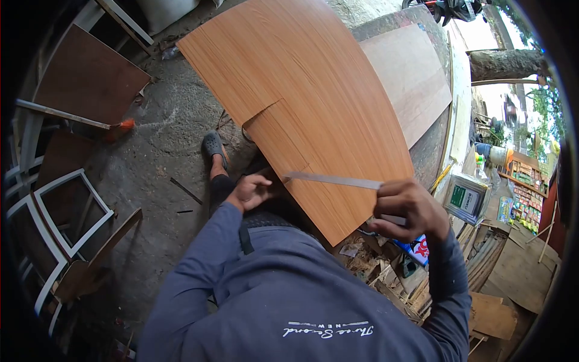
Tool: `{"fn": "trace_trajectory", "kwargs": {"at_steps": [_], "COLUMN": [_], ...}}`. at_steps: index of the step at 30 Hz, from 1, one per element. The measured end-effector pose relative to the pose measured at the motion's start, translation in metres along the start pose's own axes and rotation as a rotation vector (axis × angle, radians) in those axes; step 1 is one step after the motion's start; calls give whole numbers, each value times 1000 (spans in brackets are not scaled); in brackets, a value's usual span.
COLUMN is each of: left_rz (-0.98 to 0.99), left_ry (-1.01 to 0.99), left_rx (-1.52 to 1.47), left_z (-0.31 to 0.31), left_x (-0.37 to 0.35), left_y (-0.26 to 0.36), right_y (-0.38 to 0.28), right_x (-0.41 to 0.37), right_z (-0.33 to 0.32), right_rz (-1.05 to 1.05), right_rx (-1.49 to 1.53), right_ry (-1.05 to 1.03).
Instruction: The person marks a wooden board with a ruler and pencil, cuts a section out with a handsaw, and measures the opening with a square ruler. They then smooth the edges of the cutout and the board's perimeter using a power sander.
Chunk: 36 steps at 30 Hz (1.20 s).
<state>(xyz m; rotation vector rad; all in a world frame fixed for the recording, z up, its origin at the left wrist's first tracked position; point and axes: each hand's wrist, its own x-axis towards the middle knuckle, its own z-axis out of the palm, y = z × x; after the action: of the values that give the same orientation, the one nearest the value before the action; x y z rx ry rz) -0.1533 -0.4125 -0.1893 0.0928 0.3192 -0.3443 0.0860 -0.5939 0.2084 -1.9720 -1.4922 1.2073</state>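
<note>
Concrete floor, rough and grey, fills the left half of the frame, with offcuts and scraps heaped at lower right. And there's the big wood-grain panel, sweeping from upper centre down to the middle, its near corner pointing at the person's lap. Right hand, centre right: fingers clenched round one end of a thin, pale strip, which reaches leftward across the panel, its far end by the left edge. Left hand, just left of that edge: fingers loosely curled, nothing visible in the grasp, apart from the strip.

As for the stage, it looks like handling the strip over the panel's edge, right beside a rectangular section marked off by dark seams. Whether that section is loose, I can't tell. The next move, I'd judge, calls for a steady right grip and the strip kept under control near that edge.

Now the count: two hands, one strip, one large panel, one marked section, one plain board at upper right, one shoe showing, and at least two white frames at lower left.
</note>
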Motion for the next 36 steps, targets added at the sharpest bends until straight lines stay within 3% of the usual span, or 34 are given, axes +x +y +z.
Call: {"fn": "trace_trajectory", "kwargs": {"at_steps": [5,9,15,18,21,24,27,36], "left_rz": [-46,-32,41,70,132,148,130,131], "left_ry": [138,481,405,511,484,496,665,701], "left_rx": [144,248,-149,-206,-302,-279,-230,-127], "left_z": [63,60,66,62,46,29,22,-1], "left_x": [-43,-20,-11,-11,-10,-7,0,24], "left_y": [1,-22,-27,-38,-48,-52,-44,-38], "right_y": [4,10,34,36,47,56,62,93], "right_x": [43,66,93,103,108,114,120,133], "right_z": [-4,-8,9,19,22,25,31,62], "right_rz": [-148,-143,-160,-199,-189,-209,-227,-253], "right_rx": [3,-20,-43,-59,-50,-28,-7,-104], "right_ry": [-191,-273,-329,-354,-372,-360,-368,-407]}}
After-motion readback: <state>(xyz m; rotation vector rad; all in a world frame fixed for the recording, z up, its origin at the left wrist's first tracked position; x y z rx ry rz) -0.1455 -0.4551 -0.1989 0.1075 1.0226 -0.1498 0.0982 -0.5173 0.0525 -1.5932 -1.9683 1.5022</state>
